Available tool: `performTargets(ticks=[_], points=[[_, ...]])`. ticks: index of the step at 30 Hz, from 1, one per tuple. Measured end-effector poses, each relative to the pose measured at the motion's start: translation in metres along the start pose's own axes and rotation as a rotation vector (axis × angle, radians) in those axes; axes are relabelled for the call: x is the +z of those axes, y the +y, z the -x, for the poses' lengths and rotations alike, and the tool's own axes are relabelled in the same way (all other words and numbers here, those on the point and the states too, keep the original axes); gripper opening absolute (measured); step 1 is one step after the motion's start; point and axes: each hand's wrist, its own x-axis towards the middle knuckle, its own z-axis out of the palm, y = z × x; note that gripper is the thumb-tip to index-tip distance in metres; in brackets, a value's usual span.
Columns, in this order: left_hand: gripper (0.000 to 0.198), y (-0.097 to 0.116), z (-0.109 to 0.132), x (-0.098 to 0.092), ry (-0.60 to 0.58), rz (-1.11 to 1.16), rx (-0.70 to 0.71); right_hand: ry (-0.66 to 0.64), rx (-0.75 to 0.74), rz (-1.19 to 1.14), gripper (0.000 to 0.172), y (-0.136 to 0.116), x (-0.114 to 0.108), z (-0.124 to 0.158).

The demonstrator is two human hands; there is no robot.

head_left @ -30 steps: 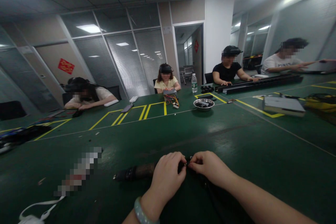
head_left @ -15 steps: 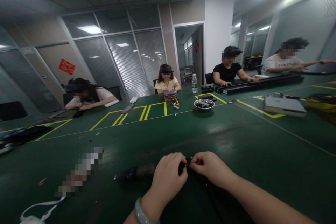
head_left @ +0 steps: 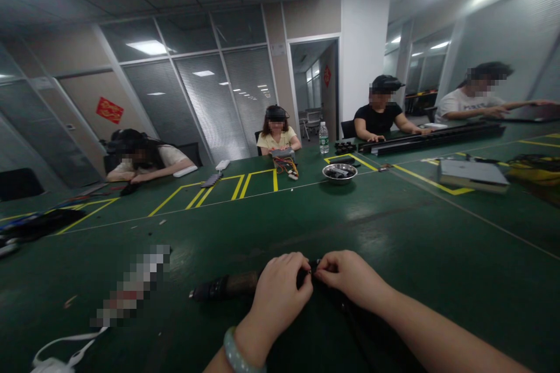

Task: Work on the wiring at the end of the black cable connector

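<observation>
My left hand (head_left: 282, 285) and my right hand (head_left: 347, 280) come close together over the green table, fingertips almost meeting. Each is closed in a pinch. A tiny glint shows at my left fingertips, but what either hand holds is too small to make out. Beneath and beside my left hand lies a dark electric screwdriver (head_left: 225, 287), its metal tip pointing left. My left hand hides part of its body. A dark cord (head_left: 350, 316) runs under my right hand towards me.
To the left lies a blurred-out power strip (head_left: 131, 291) with a white cord. Further off are a metal bowl (head_left: 340, 173) of dark parts, a water bottle (head_left: 324, 139), a flat silver box (head_left: 472, 175) and several seated people. Yellow tape (head_left: 238, 187) marks the green table (head_left: 406, 239).
Both hands keep their pinched pose near each other, with only slight finger movement. The view has shifted very slightly; the screwdriver stays in place.
</observation>
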Motion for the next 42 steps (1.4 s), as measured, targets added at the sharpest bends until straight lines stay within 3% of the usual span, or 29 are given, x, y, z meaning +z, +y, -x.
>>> performTargets(ticks=[42], points=[[0.008, 0.0017, -0.0034, 0.0025, 0.007, -0.052, -0.014, 0.001, -0.027, -0.017, 0.015, 0.0021, -0.0005, 0.0010]])
